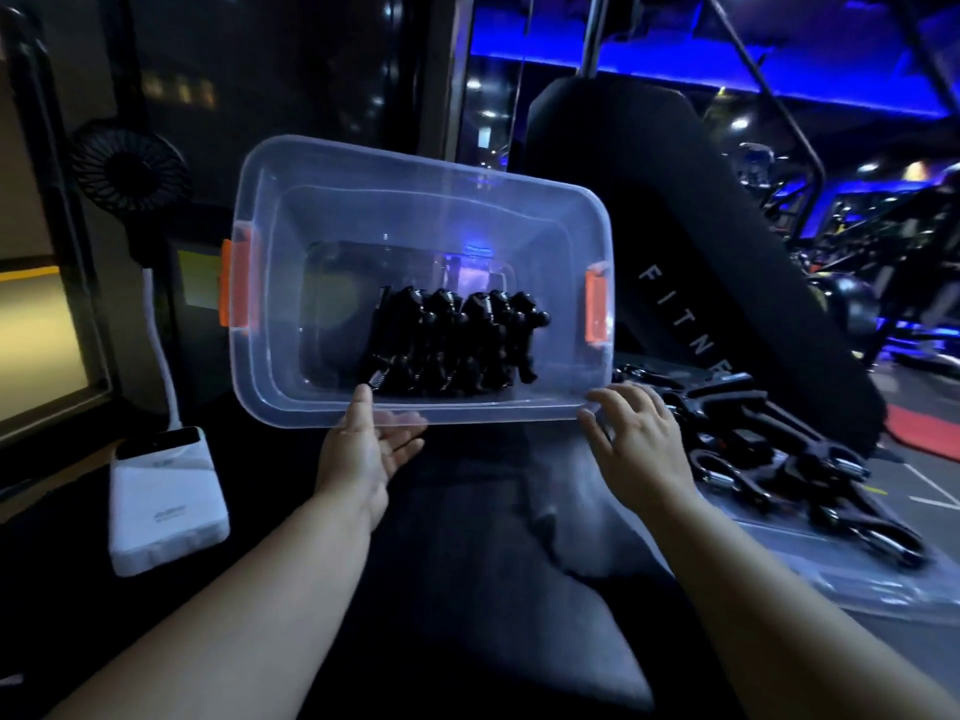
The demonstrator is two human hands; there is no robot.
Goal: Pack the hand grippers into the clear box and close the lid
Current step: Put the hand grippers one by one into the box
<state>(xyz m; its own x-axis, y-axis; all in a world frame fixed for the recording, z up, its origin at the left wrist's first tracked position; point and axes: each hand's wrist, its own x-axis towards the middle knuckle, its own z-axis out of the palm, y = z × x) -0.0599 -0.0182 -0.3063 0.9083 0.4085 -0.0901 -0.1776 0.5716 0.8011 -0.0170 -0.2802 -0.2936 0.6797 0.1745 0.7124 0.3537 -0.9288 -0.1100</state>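
In a gym lit blue, we hold the box up at the centre of the view, tipped so its open side faces us. Orange latches sit on its short ends, one at 9 o'clock and one at 3 o'clock.

A row of black grippers lies packed together against the box floor, crowded toward its 5 o'clock part. The 9 o'clock part of the floor is bare.

Our left hand carries the box from below at 6 o'clock, palm up and wide. Its fingers lie flat under the near rim and its thumb points up against the rim. Our right hand is at the box's 5 o'clock corner, fingers spread wide. The tips touch the rim, and it grasps nothing.

Well apart from the box, at 4 o'clock, a loose pile of more grippers lies on clear plastic. We cannot tell whether that plastic is the lid.

At 8 o'clock a white power bank rests on the dark surface. A white cable rises from it to a small black fan at 10 o'clock.

Behind the box, at 2 o'clock, leans a black pad with pale lettering that the box partly hides. Beyond it are dim machines too blurred for us to make out.
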